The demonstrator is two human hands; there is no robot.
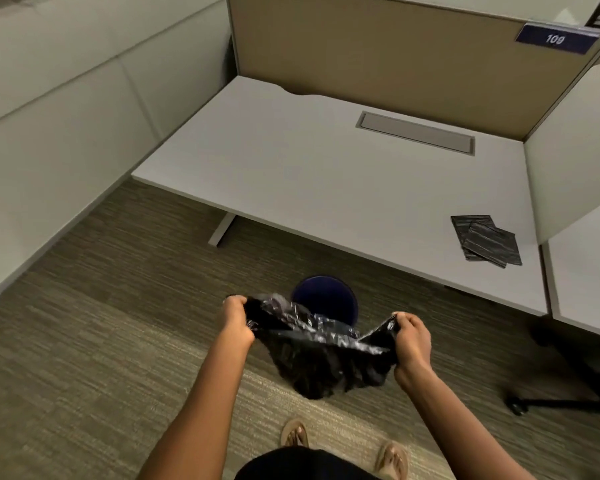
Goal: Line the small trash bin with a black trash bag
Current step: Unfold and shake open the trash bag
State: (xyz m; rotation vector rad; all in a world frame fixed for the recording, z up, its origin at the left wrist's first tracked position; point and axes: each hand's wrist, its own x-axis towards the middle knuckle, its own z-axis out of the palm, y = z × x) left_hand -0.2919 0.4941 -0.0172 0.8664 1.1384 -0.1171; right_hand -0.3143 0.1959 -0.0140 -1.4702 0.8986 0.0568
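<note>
Pinching the bag [321, 355] mouth, left hand [238, 320] and right hand [413, 342] stretched apart — bin [326, 296] just ahead, below, nearer the left — needs carrying forward.

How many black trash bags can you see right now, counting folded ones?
3. One opened bag is held between the left hand and right hand above the bin. Two folded bags overlap on the desk; more may lie beneath.
</note>
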